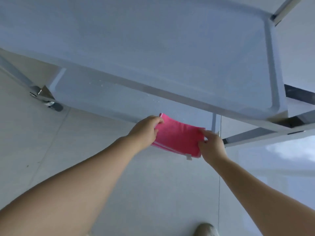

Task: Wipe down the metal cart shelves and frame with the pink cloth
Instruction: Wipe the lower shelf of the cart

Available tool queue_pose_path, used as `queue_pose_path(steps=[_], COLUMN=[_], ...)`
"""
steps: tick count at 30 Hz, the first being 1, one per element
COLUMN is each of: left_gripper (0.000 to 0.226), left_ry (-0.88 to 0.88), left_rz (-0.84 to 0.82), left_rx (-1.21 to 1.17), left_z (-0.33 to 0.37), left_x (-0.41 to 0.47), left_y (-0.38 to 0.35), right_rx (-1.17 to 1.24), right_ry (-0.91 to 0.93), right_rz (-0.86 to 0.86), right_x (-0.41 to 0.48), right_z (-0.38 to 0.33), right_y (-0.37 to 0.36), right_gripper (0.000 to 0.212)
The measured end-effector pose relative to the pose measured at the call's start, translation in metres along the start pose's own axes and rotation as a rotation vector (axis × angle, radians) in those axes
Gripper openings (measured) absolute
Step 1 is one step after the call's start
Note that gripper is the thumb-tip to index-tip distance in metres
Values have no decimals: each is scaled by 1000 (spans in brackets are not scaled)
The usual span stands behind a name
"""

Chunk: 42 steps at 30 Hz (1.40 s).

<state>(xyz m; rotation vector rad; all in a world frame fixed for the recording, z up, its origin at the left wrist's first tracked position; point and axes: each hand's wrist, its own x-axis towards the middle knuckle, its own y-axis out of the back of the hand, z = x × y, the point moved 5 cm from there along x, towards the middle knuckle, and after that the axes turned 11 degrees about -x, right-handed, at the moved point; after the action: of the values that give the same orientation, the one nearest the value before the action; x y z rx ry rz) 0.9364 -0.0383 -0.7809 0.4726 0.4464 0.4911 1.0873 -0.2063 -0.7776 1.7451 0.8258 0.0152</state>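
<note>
I see my left grip (146, 128) and right grip (211, 145) each pinching one end of the pink cloth (179, 138) beside the cart's lower shelf (119, 99).

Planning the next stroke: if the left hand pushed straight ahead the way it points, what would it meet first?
Likely the lower shelf, just past the pink cloth the left hand grips; depth unclear.

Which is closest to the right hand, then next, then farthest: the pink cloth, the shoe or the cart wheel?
1. pink cloth, pinched by the right hand.
2. shoe, at the bottom edge.
3. cart wheel, far left.
</note>
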Motion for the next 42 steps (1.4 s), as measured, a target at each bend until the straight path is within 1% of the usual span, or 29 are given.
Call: queue_pose_path(steps=[3, 6, 8, 10, 11, 12, 13, 14, 15, 16, 17, 18, 19, 20, 21, 22, 23, 26, 28, 30, 32, 33, 35, 38, 40, 42], left_gripper=[42, 54, 53, 42, 38, 35, 33, 31, 29, 26, 24, 21, 19, 18, 18, 19, 20, 24, 28, 31, 31, 31, 31, 29, 27, 26], left_ry=[-165, -283, -350, -385, -393, -398, -406, -414, -428, -445, -464, -480, -498, -516, -533, -544, -557, -608, -608, -588, -594, -601, -615, -634, -623, -595], left_rz=[-11, -34, -26, 2, 12, 15, 16, 16, 16, 16, 14, 11, 9, 9, 11, 10, 8, 16, 22, -8, -34, -43, -45, -8, 31, 74], left_rx=[71, 135, 122, 77, 60, 50, 49, 54, 60, 67, 77, 90, 106, 120, 130, 140, 155, 216, 233, 237, 243, 249, 254, 267, 283, 306], left_z=[1, 8, 14, 19, 20, 19, 18, 16, 13, 11, 9, 7, 6, 5, 3, 0, -3, -11, -15, -19, -20, -21, -23, -32, -44, -57], left_x=[44, 79, 99, 113, 118, 123, 127, 129, 131, 132, 132, 130, 127, 123, 120, 117, 114, 109, 107, 105, 103, 102, 98, 91, 84, 78], left_y=[-15, -26, -32, -37, -39, -41, -43, -45, -47, -48, -49, -50, -51, -52, -52, -52, -52, -53, -55, -59, -62, -63, -59, -40, -23, -6], right_rx=[-104, -171, -197, -261, -391, -573, -739, -833, -857, -815, -726, -660, -632, -621, -625, -624, -603, -551, -506, -474, -499, -540, -604, -598, -582, -567], right_ry=[18, 9, -28, -61, -67, -83, -85, -60, 15, 169, 382, 575, 710, 768, 764, 742, 720, 635, 470, 246, 104, 84, 120, 268, 295, 287], right_rz=[94, 132, 126, 70, 21, -12, 13, 56, 112, 179, 230, 229, 192, 125, 45, 3, -5, 67, 132, 199, 236, 252, 239, 142, 120, 133], right_x=[31, 52, 61, 64, 62, 60, 59, 58, 58, 60, 60, 62, 66, 71, 75, 78, 80, 80, 79, 78, 76, 75, 76, 84, 88, 92], right_z=[14, 28, 36, 40, 38, 36, 33, 28, 20, 12, 3, -4, -8, -8, -7, -6, -4, 6, 12, 19, 26, 27, 27, 25, 29, 33], right_y=[-16, -23, -21, -20, -19, -17, -13, -8, -5, -5, -8, -15, -25, -36, -45, -52, -56, -61, -63, -65, -63, -61, -55, -52, -53, -55], right_gripper=[51, 47, 42, 30, 21, 15, 14, 15, 17, 22, 28, 33, 37, 41, 48, 56, 61, 64, 59, 52, 51, 51, 54, 55, 55, 56])
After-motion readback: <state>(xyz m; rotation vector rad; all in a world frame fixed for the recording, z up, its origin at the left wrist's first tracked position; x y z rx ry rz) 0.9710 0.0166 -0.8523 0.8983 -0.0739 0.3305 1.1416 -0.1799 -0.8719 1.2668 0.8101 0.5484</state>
